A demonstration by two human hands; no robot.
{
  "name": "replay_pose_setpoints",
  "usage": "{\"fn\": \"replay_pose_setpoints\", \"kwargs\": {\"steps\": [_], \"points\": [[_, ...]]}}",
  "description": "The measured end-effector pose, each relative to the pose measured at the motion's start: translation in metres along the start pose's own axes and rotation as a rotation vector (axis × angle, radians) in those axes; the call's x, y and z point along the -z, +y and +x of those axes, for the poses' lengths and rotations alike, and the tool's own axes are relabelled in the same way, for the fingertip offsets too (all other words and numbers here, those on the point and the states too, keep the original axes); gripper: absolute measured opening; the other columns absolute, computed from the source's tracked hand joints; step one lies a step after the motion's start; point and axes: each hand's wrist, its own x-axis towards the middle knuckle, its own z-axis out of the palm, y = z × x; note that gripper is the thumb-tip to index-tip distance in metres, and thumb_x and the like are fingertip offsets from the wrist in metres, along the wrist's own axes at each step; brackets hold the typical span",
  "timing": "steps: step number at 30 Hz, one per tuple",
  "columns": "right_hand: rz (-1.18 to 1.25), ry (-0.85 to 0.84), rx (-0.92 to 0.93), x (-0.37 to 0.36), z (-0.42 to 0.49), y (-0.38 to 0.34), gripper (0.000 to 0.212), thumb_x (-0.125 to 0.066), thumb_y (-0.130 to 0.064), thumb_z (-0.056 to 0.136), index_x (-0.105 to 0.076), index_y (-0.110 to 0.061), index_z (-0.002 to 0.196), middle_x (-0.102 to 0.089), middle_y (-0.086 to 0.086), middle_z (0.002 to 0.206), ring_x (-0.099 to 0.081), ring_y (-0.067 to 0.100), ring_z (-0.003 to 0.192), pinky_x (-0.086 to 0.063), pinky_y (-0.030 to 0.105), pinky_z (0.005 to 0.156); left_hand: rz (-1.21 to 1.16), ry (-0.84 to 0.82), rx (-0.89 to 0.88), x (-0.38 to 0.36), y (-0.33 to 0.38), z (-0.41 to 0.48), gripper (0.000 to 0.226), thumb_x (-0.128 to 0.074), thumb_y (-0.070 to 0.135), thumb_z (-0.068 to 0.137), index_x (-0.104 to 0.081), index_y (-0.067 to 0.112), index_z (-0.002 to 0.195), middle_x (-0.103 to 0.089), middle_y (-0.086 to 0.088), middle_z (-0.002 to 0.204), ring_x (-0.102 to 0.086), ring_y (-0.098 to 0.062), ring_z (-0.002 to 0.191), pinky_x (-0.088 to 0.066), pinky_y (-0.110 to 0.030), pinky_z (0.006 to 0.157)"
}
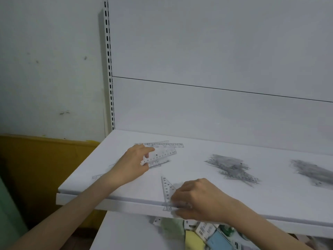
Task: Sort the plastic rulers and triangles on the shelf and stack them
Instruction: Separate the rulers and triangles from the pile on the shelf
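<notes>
The person works at a white shelf (198,147) fixed to a pale back panel, with a slotted upright (109,69) rising at its left rear corner. The left hand (134,163) reaches over the left part of the shelf and pinches the near end of a clear ruler (162,155) between thumb and forefinger. The ruler slants away to the right, and its far end lies over other clear rulers, whose number cannot be told. More loose rulers (162,144) lie just behind it, near the back panel, and the end of one further ruler (97,176) shows beside the left forearm. The right hand (196,199) is at the front edge of the shelf, its fingers curled over the wide end of a clear triangle (166,191). The triangle's narrow tip points toward the back, and its wide end hangs a little over the shelf's front lip. Two sorted piles of clear pieces sit further right and well apart from each other: a middle heap (232,168) and a right heap (311,172), both blurred, so single pieces cannot be told. Under the shelf, a lower shelf (126,231) carries coloured packets (207,231). A yellow board (36,159) stands against the wall at the left.
</notes>
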Motion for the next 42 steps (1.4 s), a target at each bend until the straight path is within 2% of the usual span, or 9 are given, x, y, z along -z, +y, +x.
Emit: {"fn": "replay_pose_setpoints", "kwargs": {"steps": [4, 7, 10, 15, 22, 29, 33, 37, 42], "points": [[-0.136, 0.274, -0.073, 0.006, -0.011, 0.000, 0.016, -0.053, -0.021, 0.085, -0.064, -0.018, 0.073, -0.056, -0.007, 0.054, -0.046, 0.014, 0.040, -0.038, 0.026, 0.035, 0.024, 0.062, 0.049, 0.008, 0.010, 0.000, 0.044, -0.067, 0.022, 0.082, -0.058, 0.031, 0.124, -0.050, 0.023, 0.086, -0.047, -0.005, 0.073, -0.038, -0.027, 0.069], [0.214, 0.541, -0.319, 0.025, -0.018, 0.006, 0.017, -0.055, -0.019, 0.092, -0.070, -0.014, 0.086, -0.068, -0.009, 0.063, -0.062, 0.004, 0.051, -0.051, 0.025, 0.045, 0.042, 0.095, 0.069, 0.013, 0.017, -0.001, 0.044, -0.067, 0.032, 0.082, -0.057, 0.038, 0.124, -0.054, 0.018, 0.082, -0.052, -0.010, 0.083, -0.039, -0.029, 0.069], [0.760, 0.522, -0.625, 0.040, -0.029, 0.008, 0.014, -0.055, -0.012, 0.095, -0.068, -0.009, 0.091, -0.073, 0.001, 0.075, -0.071, 0.010, 0.069, -0.058, 0.032, 0.054, 0.015, 0.113, 0.089, 0.011, 0.024, 0.000, 0.042, -0.068, 0.032, 0.082, -0.059, 0.036, 0.123, -0.055, 0.014, 0.078, -0.053, -0.013, 0.083, -0.041, -0.029, 0.070], [0.945, 0.567, -0.752, 0.047, -0.050, 0.016, 0.014, -0.052, -0.006, 0.096, -0.066, -0.005, 0.094, -0.073, 0.008, 0.080, -0.072, 0.022, 0.071, -0.055, 0.034, 0.051, -0.061, 0.091, 0.136, -0.005, 0.046, 0.016, 0.041, -0.069, 0.026, 0.077, -0.059, 0.035, 0.116, -0.057, 0.013, 0.078, -0.050, -0.012, 0.075, -0.038, -0.028, 0.066], [0.686, 0.656, -0.934, 0.057, -0.121, 0.034, 0.015, -0.056, -0.004, 0.091, -0.063, -0.015, 0.100, -0.074, -0.001, 0.089, -0.071, 0.010, 0.079, -0.058, 0.035, 0.054, -0.260, -0.058, 0.018, -0.053, 0.107, 0.059, 0.051, -0.068, 0.013, 0.070, -0.058, 0.028, 0.118, -0.056, 0.012, 0.081, -0.052, -0.013, 0.070, -0.052, -0.038, 0.072], [0.213, 0.688, -1.099, 0.065, -0.235, 0.071, 0.014, -0.054, -0.016, 0.094, -0.058, -0.021, 0.106, -0.071, -0.015, 0.092, -0.069, 0.002, 0.076, -0.057, 0.029, 0.065, -0.265, -0.134, -0.112, -0.106, 0.190, 0.079, 0.047, -0.068, 0.022, 0.075, -0.056, 0.033, 0.118, -0.058, 0.015, 0.084, -0.051, -0.010, 0.068, -0.039, -0.028, 0.064], [-0.304, 0.568, -1.065, 0.065, -0.315, 0.119, 0.018, -0.061, -0.011, 0.091, -0.056, -0.012, 0.108, -0.074, 0.000, 0.083, -0.065, 0.018, 0.056, -0.055, 0.035, 0.051, -0.271, -0.133, -0.095, -0.128, 0.234, 0.099, 0.045, -0.070, 0.022, 0.072, -0.055, 0.034, 0.112, -0.060, 0.018, 0.084, -0.056, -0.013, 0.072, -0.044, -0.031, 0.068], [-0.408, 0.484, -1.062, 0.069, -0.360, 0.184, 0.025, -0.058, 0.000, 0.087, -0.061, -0.008, 0.110, -0.061, 0.006, 0.057, -0.050, 0.024, 0.040, -0.046, 0.037, 0.037, -0.276, -0.085, -0.069, -0.157, 0.269, 0.112, 0.037, -0.070, 0.024, 0.071, -0.055, 0.036, 0.102, -0.062, 0.020, 0.085, -0.058, -0.011, 0.073, -0.047, -0.032, 0.070], [-0.313, 0.239, -0.858, 0.051, -0.346, 0.252, 0.042, -0.056, 0.005, 0.080, -0.063, -0.012, 0.118, -0.070, 0.010, 0.109, -0.068, 0.035, 0.081, -0.053, 0.040, 0.057, -0.240, -0.083, 0.018, -0.185, 0.287, 0.118, 0.034, -0.072, 0.026, 0.070, -0.054, 0.040, 0.095, -0.062, 0.023, 0.083, -0.057, -0.013, 0.075, -0.050, -0.036, 0.075]]}}
